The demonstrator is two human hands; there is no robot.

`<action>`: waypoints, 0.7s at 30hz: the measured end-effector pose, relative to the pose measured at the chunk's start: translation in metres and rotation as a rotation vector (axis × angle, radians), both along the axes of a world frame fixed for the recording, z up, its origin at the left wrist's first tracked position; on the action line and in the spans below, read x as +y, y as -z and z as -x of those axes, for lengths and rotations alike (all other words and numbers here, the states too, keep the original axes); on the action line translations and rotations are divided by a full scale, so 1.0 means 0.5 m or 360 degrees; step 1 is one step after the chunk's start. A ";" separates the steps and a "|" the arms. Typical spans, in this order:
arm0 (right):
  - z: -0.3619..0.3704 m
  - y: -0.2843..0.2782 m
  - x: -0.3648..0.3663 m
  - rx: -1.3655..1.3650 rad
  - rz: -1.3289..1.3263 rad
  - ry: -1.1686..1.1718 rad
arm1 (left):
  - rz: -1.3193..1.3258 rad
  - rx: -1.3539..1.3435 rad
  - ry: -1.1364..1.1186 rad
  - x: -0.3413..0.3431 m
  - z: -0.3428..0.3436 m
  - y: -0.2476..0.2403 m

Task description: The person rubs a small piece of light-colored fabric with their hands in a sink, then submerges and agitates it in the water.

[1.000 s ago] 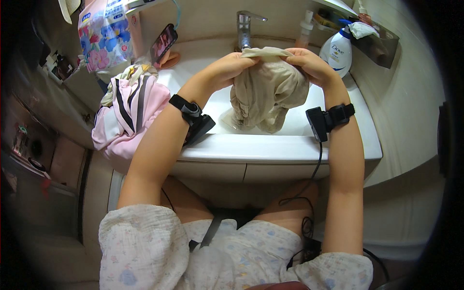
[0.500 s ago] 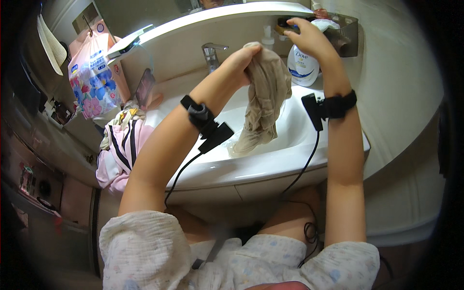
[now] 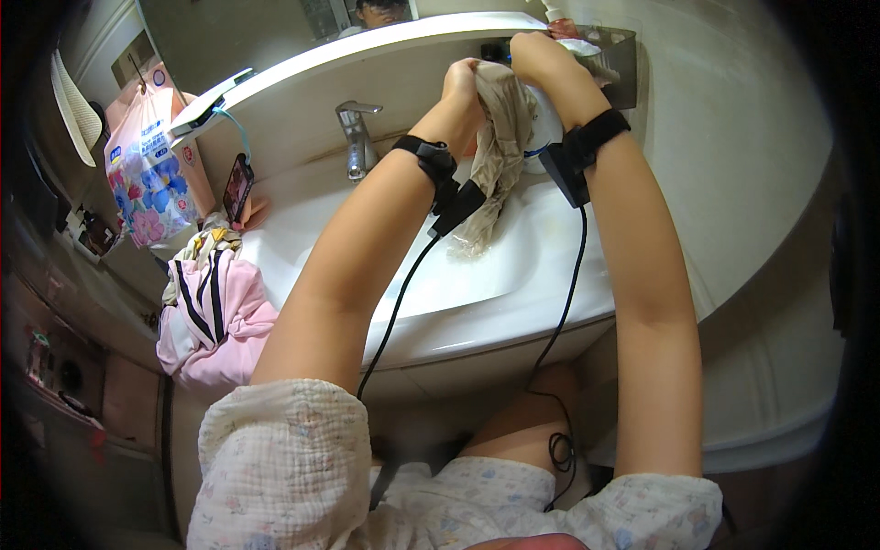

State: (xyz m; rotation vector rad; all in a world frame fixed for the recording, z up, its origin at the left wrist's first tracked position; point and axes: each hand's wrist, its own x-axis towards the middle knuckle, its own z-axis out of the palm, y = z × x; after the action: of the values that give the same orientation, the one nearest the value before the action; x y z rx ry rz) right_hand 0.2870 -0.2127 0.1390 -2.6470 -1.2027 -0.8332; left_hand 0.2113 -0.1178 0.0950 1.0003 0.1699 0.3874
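A wet beige cloth (image 3: pixel 500 133) hangs from my left hand (image 3: pixel 461 89), whose fingers are closed on its top edge. Its lower end trails into the white sink basin (image 3: pixel 458 291). Beside the top of the cloth, my right hand (image 3: pixel 539 62) is bent inward with its knuckles up. The fingers curl out of sight, and whatever they grip is hidden. Behind the right wrist, a white bottle (image 3: pixel 543 124) is mostly covered. To the left of my left hand stands the chrome faucet (image 3: pixel 356 137).
Pink and white clothes (image 3: pixel 220 312) lie heaped at the counter's left end, by a propped phone (image 3: pixel 237 191). A flowered plastic package (image 3: pixel 151 170) hangs behind them. A white shelf (image 3: pixel 367 50) crosses above the sink; a grey basket (image 3: pixel 612 69) sits back right. Black cables hang from both wrist straps.
My right hand has come down and left from the bottles to the cloth, its spread fingers now curled. The left hand has lifted the cloth slightly farther back. The whole view has shifted.
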 end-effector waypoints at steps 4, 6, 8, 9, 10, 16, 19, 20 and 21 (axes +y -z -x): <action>-0.010 -0.014 0.013 -0.0054 -0.0034 0.0015 | 0.0082 0.0044 -0.0077 0.004 -0.032 0.009; -0.001 -0.035 0.028 -0.0099 0.0192 0.0063 | 0.0009 -0.0049 0.0089 0.010 -0.029 0.014; -0.005 -0.050 0.039 -0.0196 0.0697 0.0173 | 0.0053 -0.0040 0.0078 0.005 -0.033 0.013; -0.019 -0.046 0.045 -0.0190 0.0704 0.0169 | 0.0064 -0.0008 0.0067 0.000 -0.034 0.012; -0.033 -0.044 0.050 -0.0108 0.0630 0.0199 | 0.0075 0.0024 0.0057 -0.006 -0.036 0.012; -0.084 -0.046 0.088 0.0012 0.0544 0.0192 | 0.0021 0.0005 0.0001 0.009 -0.035 0.013; -0.081 -0.049 0.080 -0.0081 0.0810 0.0179 | -0.0013 0.0033 0.0045 0.002 -0.032 0.014; -0.106 -0.036 0.059 -0.0083 0.0808 0.0192 | -0.0013 0.0046 0.0068 -0.008 -0.030 0.013; -0.120 -0.018 0.023 -0.0584 0.0924 0.0002 | 0.0015 0.0044 0.0078 -0.014 -0.032 0.012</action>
State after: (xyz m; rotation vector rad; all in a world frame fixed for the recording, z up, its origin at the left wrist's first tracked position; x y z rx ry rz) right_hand 0.3471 -0.2010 0.1479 -3.0140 -1.7632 -1.1563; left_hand 0.2272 -0.1247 0.0890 0.9994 0.1720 0.3279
